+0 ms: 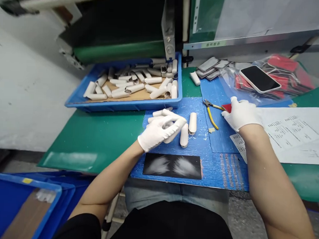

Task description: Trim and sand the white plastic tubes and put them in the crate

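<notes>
My left hand (161, 132), in a white glove, is over the blue mat with its thumb and fingers closed around a white curved shell (171, 135), which the fingers partly hide. More white shells (192, 123) lie on the mat beside it, two to the right and others behind the fingers. My right hand (241, 114), also gloved, is farther right, with a small red pad (227, 107) between thumb and fingers; only a corner of the pad shows. Just left of that hand lie cutting pliers (212, 114) with yellow handles. A black sheet (172, 166) with whitish powder smears is at the mat's front edge.
A blue tray (128, 105) at the back left holds many white shells. Grey pads (208, 64) are piled at the back. A phone (260, 79) rests on a plastic bag of red pads (283, 65). Printed papers (293, 132) lie at right. Blue bins (48, 188) stand lower left.
</notes>
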### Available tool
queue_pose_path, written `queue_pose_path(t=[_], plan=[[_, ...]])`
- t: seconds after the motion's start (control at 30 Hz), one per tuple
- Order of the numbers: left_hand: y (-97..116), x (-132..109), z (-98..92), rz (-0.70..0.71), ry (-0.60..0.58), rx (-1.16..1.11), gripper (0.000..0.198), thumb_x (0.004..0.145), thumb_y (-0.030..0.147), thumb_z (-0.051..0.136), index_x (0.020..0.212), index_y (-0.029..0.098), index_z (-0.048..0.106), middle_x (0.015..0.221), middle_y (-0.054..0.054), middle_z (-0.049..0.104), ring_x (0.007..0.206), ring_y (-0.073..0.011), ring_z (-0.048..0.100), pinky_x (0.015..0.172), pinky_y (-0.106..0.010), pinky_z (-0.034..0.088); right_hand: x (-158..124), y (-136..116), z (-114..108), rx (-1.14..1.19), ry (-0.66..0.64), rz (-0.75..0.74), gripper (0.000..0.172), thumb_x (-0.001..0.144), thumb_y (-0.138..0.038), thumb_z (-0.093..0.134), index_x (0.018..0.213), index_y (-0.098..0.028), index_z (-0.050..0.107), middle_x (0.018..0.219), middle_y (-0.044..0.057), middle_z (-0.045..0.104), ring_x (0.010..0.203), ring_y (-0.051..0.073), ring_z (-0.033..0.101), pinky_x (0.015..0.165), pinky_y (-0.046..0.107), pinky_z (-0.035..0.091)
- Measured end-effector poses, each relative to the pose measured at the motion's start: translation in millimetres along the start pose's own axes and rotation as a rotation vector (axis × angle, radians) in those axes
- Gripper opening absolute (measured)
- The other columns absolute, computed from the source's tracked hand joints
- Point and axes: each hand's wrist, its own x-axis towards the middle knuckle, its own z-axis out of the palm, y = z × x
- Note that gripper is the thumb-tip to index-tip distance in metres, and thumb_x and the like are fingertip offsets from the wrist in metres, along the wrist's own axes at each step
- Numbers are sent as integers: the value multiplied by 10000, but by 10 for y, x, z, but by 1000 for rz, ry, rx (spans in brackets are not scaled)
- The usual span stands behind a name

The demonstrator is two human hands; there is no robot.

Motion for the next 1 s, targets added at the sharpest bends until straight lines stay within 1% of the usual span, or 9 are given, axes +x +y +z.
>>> queue_pose_path(t=[0.07,0.17,0.33,0.43,0.5,0.57,0.67,0.87,1.0], plan=[[1,40,12,50,95,51,549,1011,629,608,1277,167,739,1170,-117,772,978,-229,717,855,-353,583,47,70,26,20,-43,46,543,984,-455,647,1413,-128,581,1307,281,648,1187,448,629,909,520,468],[67,86,9,110,116,237,499,1070,615,508,1312,228,710,1119,-71,786,880,-191,716,763,-316,569,106,177,40,72,-49,20,419,1036,-410,552,1364,-155,604,1268,256,655,1151,397,638,883,473,446],[243,251,24,369,28,1085,442,1105,575,434,1303,286,704,1041,-77,761,958,-241,683,831,-380,500,164,344,-6,69,151,154,489,1048,-541,567,1317,-137,630,1348,286,579,1273,431,531,941,538,346],[250,449,87,409,-38,1311,438,1120,538,398,1197,244,713,983,-91,731,910,-260,669,720,-382,436,111,283,-76,127,275,122,616,1001,-706,578,1359,-208,638,1478,268,509,1341,442,446,939,540,318],[228,562,129,403,-40,1336,451,1125,531,384,1133,230,721,965,-97,716,911,-272,667,691,-379,403,4,137,-113,183,366,-36,586,1042,-693,489,1418,-257,601,1528,227,492,1347,426,435,924,505,341],[209,625,149,388,-22,1324,468,1126,541,371,1117,233,724,995,-102,712,928,-277,668,690,-377,390,-135,-54,-99,211,307,-207,587,1060,-662,445,1482,-262,531,1519,213,505,1293,397,493,912,466,382],[194,630,124,377,28,1312,442,1119,544,403,1163,225,706,1062,-107,709,933,-278,667,689,-383,393,-299,-296,33,151,36,-290,800,939,-751,602,1522,-222,462,1478,243,511,1283,424,522,936,479,449],[152,473,24,402,50,1278,396,1118,493,439,1315,221,647,1162,-111,710,1009,-276,662,753,-408,460,-278,-320,197,94,-104,-102,814,934,-685,607,1523,-164,397,1306,244,571,1220,444,582,934,587,494],[131,222,53,440,30,1282,435,1113,504,417,1376,226,624,1210,-109,709,1013,-293,663,773,-455,484,-205,-296,127,96,-152,-72,651,903,-646,609,1359,-187,533,1264,206,551,1239,448,552,915,596,517]])
